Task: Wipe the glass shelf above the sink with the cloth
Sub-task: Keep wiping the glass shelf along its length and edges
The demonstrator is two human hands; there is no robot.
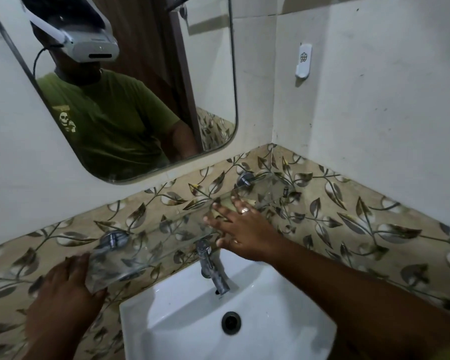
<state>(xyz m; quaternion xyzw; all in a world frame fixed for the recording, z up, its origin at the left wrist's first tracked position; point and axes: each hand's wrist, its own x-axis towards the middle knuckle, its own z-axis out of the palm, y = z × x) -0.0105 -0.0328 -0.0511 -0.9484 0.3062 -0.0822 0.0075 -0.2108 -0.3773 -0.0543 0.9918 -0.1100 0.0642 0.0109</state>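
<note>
In the head view, a clear glass shelf [166,242] runs diagonally across the middle of the frame, from lower left up to the right, fixed to a leaf-patterned tile band [348,216] by two chrome brackets, one at centre left [112,239] and one at upper centre right [245,178]. The left hand [63,294], in the lower left of the frame, grips the shelf's near left corner, fingers curled over the top edge and thumb under it. The right hand [240,229], at centre, lies flat and open on the glass with fingers spread, a ring on one finger. Something yellowish shows under and between its fingers; it may be the cloth [220,213], though against the patterned tile it is hard to tell for certain. Below the shelf, in the lower centre, sits a white sink [283,320]; its basin holds nothing but the dark drain hole [231,322]. A chrome tap [212,266] rises at the basin's back edge, just beneath the shelf's front edge. In the upper left, a rounded mirror [213,87] reflects a person in a green shirt wearing a white headset. On the plain wall at the upper right hangs a small white wall hook [304,61].
</note>
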